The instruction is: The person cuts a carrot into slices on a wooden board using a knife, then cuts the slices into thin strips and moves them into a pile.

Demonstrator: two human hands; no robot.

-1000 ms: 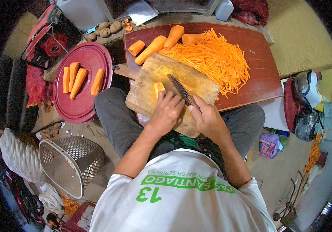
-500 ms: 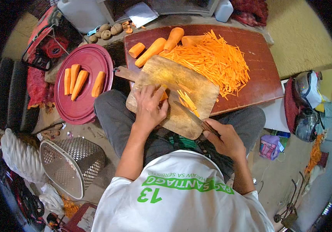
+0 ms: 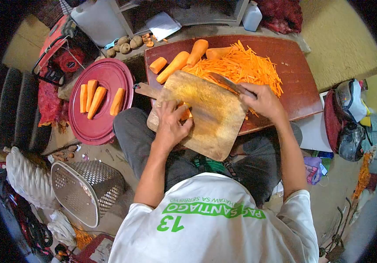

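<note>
My left hand (image 3: 171, 122) is closed on a short carrot piece (image 3: 185, 112) on the left part of the wooden cutting board (image 3: 210, 127). My right hand (image 3: 260, 100) grips the handle of a knife (image 3: 228, 82), whose blade lies at the board's far edge, against the pile of carrot strips (image 3: 258, 68). No strips show on the board's surface. The board rests over my lap and the near edge of the red table (image 3: 291, 65). Whole peeled carrots (image 3: 174, 65) and a shorter piece (image 3: 158, 65) lie behind the board.
On the left, a red round lid (image 3: 103, 70) holds several peeled carrots (image 3: 96, 103). Potatoes (image 3: 125, 47) and a light blue peeler (image 3: 111, 44) lie at the back left. A perforated basket (image 3: 76, 193) lies tipped on the floor. Helmets (image 3: 350, 140) are at the right.
My right hand has moved the knife away and to the right, from mid-board to the strip pile. The cut strips have left the board. My left hand remains on the carrot piece.
</note>
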